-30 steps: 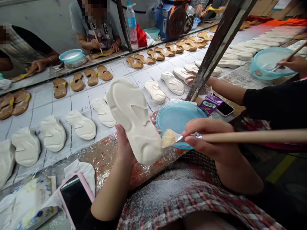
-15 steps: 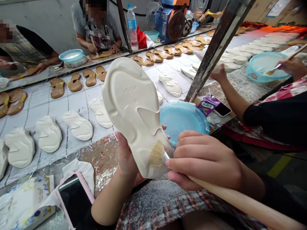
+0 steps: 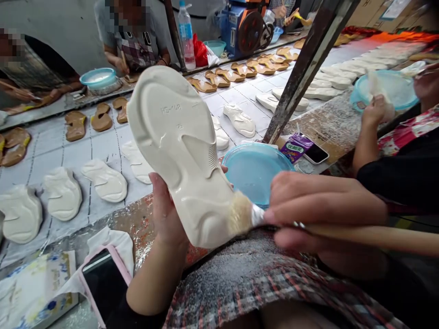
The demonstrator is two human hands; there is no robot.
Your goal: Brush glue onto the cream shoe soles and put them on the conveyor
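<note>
A white shoe sole (image 3: pixel 174 137) with moulded ridges and faint lettering is tilted up in front of me. My left hand (image 3: pixel 168 214) grips it from behind, thumb along its left edge and fingertips showing past its right edge. My right hand (image 3: pixel 318 210), blurred, is closed around the wooden handle of a brush (image 3: pixel 242 212). Its pale bristles press on the lower right edge of the sole. Behind the brush stands a light blue bowl (image 3: pixel 259 171) with whitish liquid. More white soles (image 3: pixel 104 180) lie in a row on the marked white cloth (image 3: pixel 72 157).
A pink-cased phone (image 3: pixel 106 283) and a tissue pack (image 3: pixel 44 288) lie at the lower left. A slanted metal post (image 3: pixel 302 73) rises beyond the bowl, near a purple carton (image 3: pixel 297 146). Brown soles (image 3: pixel 75 125) line the far side. Co-workers sit across and at right.
The brush has moved right, from the sole's lower face to its lower right edge. The sole has shifted slightly left and up in view. The neighbour's hand at right has moved towards their bowl.
</note>
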